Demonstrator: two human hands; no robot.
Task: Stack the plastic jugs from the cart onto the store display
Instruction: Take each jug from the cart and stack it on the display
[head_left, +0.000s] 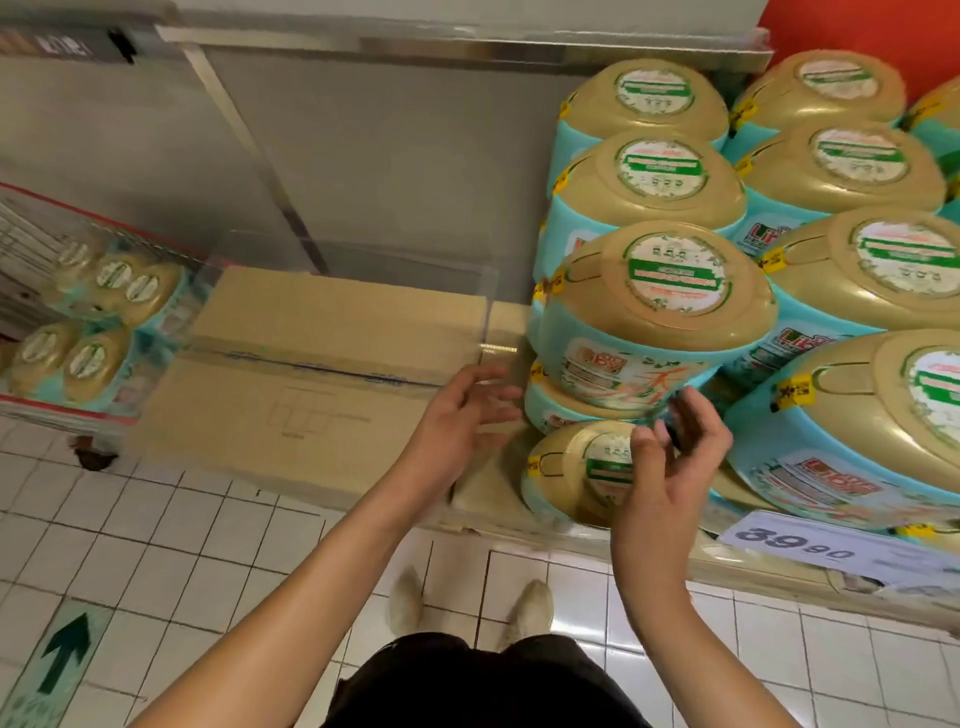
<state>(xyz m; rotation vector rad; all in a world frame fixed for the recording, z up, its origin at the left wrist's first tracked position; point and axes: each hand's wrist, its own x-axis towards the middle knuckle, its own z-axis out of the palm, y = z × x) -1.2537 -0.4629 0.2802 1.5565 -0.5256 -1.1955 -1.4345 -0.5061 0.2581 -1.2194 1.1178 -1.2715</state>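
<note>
Five jugs (85, 358) in the cart (52, 402), at least ten on the display (675, 551) — one cardboard box (311, 415), one price sign (810, 545).

a shop aisle: stacked identical jugs (654, 312) on a display, a price card (810, 545) reading 89.90, a wire cart (78, 322) of stock, white floor tiles (208, 571) with an arrow sticker (65, 652).

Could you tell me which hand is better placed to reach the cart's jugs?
Probably left: the left hand is open, nearer the cart; the right hand is by the display jugs.
</note>
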